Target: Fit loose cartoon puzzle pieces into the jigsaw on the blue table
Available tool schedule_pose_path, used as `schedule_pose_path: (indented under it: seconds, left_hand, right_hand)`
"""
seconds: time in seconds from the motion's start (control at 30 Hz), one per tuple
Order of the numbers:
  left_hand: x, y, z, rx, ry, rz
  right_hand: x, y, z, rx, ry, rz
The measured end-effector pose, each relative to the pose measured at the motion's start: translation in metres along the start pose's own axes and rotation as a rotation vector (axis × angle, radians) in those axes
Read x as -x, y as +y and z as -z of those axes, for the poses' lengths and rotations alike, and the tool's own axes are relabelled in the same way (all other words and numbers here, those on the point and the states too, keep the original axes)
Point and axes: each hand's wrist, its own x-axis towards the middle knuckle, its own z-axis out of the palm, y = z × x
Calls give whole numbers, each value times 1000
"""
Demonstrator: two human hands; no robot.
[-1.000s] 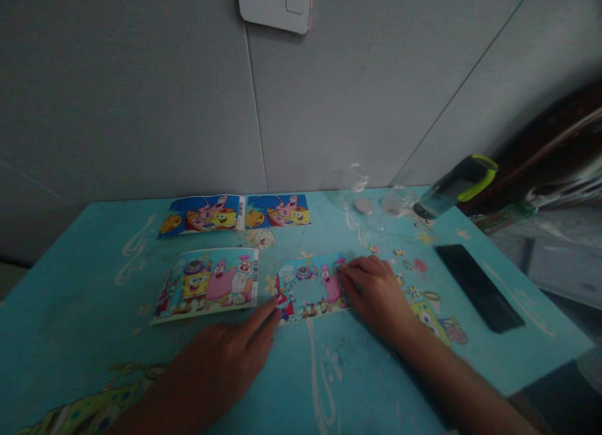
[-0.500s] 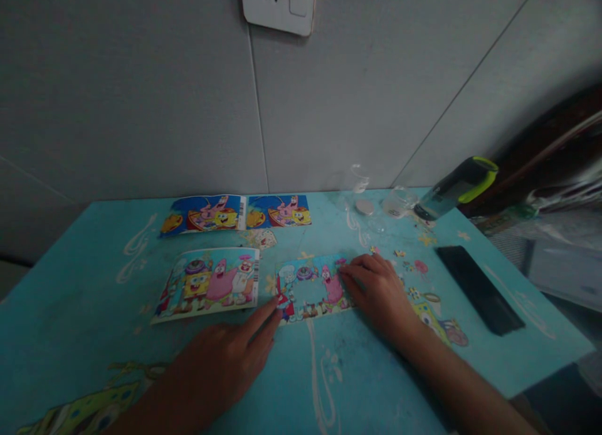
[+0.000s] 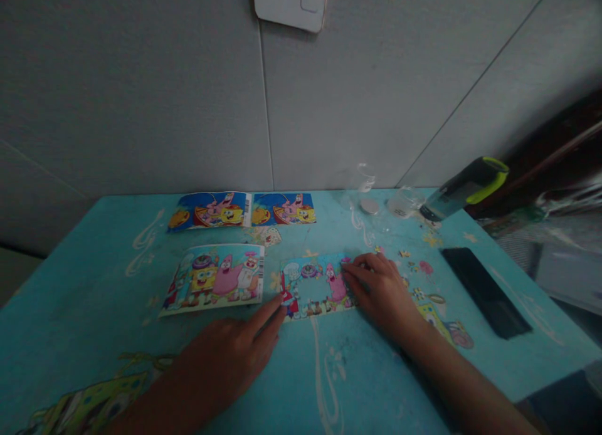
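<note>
Centre frame: flat, rectangular, multicoloured jigsaw | left hand: fingers extended, touching its left edge | right hand: fingers bunched narrow, right edge, can't tell if holding

You are working in dim, bluish-grey light. The panelled grey wall pales toward its upper right, so light seems to reach you from that side; its left part is darker. Your left grip, a bare hand, looks darker than your right grip, and soft shadow lies along your right forearm on the turquoise printed counter. Clear plastic cups near the counter's back edge show faint glints. Past its right edge, crumpled transparent plastic wrap catches streaky glare and smears. Fine detail in the colourful cardboard jigsaw is soft. Toward the frame's edges, wide-lens distortion stretches shapes.
</note>
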Motion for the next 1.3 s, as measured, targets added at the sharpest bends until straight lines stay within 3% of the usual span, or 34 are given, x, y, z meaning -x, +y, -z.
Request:
schedule_pose_path:
  seconds: [0.8,0.9,1.03,1.17,1.3]
  left_hand:
    - [4,-1,-6,-40,35,-18]
    - [5,-1,-9,-46,3,-17]
    - [5,-1,-8,-14,-33,-7]
    - [3,-1,-3,5,-18,1]
    - [2,-1,-2,5,24,13]
  right_hand:
    - [0,-3,5,-70,-6,47]
    - [1,15,9,-42,100,-24]
    - [3,58,14,56,215,-206]
    - [4,83,10,95,169,-275]
    - [-1,84,3,97,114,-311]
